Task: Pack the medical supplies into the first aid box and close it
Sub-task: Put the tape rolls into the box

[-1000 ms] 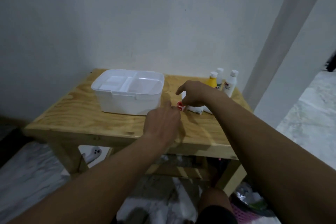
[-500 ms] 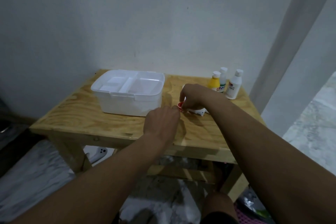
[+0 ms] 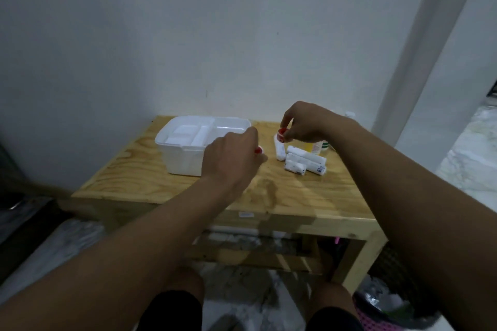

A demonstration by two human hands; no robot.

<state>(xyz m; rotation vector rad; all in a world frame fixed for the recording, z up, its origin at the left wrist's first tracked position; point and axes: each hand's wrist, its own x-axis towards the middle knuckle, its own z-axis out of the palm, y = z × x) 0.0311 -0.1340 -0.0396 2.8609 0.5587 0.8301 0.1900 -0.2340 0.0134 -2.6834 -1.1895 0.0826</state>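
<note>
While the first aid box (image 3: 188, 153) sits open with its tray showing, packing is barely begun: right hand (image 3: 309, 126) pinches a red-capped tube (image 3: 279, 146), left hand (image 3: 231, 161) grips another red-capped item (image 3: 259, 150); bandage rolls (image 3: 305, 160) and bottles (image 3: 320, 145) remain on the table (image 3: 161, 177).

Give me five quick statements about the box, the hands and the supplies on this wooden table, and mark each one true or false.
1. The white box stands open on the wooden table. True.
2. The right hand lifts a red-capped tube by its cap end. True.
3. The bandage rolls lie inside the box. False: they lie on the table, right of the box.
4. The left hand is empty. False: a small red-tipped item shows at its fingers.
5. The bottles stand left of the box. False: they stand at the table's right rear, mostly hidden behind the right hand.
</note>
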